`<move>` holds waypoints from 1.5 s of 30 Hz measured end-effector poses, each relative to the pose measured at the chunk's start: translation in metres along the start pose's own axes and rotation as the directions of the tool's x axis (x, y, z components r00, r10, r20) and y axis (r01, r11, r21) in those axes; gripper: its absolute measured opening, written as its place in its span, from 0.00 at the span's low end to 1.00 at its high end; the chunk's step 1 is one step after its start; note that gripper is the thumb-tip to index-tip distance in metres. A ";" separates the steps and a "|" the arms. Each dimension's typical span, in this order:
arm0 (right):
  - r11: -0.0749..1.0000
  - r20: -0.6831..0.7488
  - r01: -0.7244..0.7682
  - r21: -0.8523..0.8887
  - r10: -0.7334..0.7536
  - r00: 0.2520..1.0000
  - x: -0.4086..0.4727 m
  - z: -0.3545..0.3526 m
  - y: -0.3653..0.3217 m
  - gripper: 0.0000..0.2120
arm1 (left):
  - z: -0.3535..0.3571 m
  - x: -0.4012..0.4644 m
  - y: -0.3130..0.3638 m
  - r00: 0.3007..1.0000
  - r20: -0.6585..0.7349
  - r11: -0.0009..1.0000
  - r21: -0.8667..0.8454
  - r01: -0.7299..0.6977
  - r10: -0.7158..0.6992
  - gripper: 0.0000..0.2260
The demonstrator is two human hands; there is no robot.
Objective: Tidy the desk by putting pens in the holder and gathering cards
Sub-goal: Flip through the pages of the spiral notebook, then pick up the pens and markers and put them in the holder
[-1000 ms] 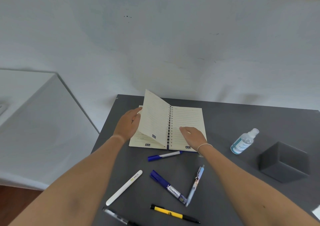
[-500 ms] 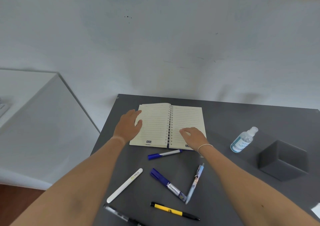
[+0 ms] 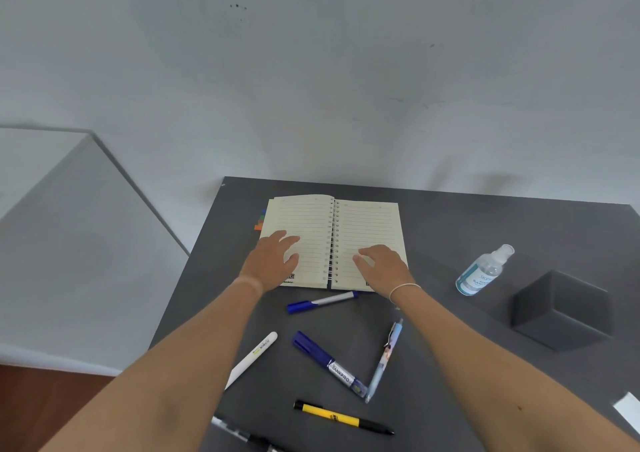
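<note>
A spiral notebook (image 3: 367, 223) lies open and flat on the dark desk (image 3: 485, 216). My left hand (image 3: 272, 261) rests flat on its left page and my right hand (image 3: 382, 266) on its right page, fingers spread, holding nothing. In front of the notebook lie several pens: a small blue marker (image 3: 320, 302), a white pen (image 3: 252, 358), a big blue marker (image 3: 327, 365), a light blue pen (image 3: 386, 358), a yellow and black pen (image 3: 341, 417) and a black pen (image 3: 242, 437) at the bottom edge. The dark grey cube holder (image 3: 561, 309) stands at the right. A white card corner (image 3: 630, 413) shows at the far right edge.
A clear spray bottle (image 3: 485, 271) lies tilted between the notebook and the holder. Coloured tabs (image 3: 259, 221) stick out from the notebook's left edge. A white surface (image 3: 52, 216) stands to the left of the desk, and a wall rises behind.
The page that my left hand held upright has been laid down flat on the left side. Both hands now rest on the open pages.
</note>
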State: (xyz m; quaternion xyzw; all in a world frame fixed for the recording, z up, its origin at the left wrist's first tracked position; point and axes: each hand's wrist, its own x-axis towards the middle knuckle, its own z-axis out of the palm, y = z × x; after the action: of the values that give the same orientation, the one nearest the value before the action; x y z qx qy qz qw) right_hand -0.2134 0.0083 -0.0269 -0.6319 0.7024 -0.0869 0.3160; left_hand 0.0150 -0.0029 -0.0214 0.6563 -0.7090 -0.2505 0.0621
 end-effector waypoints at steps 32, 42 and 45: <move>0.961 -0.043 -0.013 -0.275 0.001 0.999 -0.043 -0.006 0.016 0.17 | 0.009 -0.039 0.003 0.985 0.171 0.984 0.178 -0.021 -0.010 0.19; 0.947 -0.135 -0.225 -0.229 0.198 0.971 -0.090 0.012 0.035 0.16 | 0.035 -0.056 0.032 0.968 0.200 0.974 0.136 -0.183 0.154 0.15; 0.930 -0.083 -0.293 -0.220 0.282 0.956 -0.098 0.021 0.037 0.19 | 0.042 -0.058 0.034 0.965 0.202 0.967 0.154 -0.202 0.169 0.15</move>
State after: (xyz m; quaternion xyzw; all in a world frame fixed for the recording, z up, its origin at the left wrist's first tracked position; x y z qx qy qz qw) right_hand -0.2322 0.1135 -0.0298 -0.5522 0.8002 0.0266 0.2325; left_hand -0.0258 0.0646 -0.0290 0.5632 -0.7893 -0.2415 -0.0387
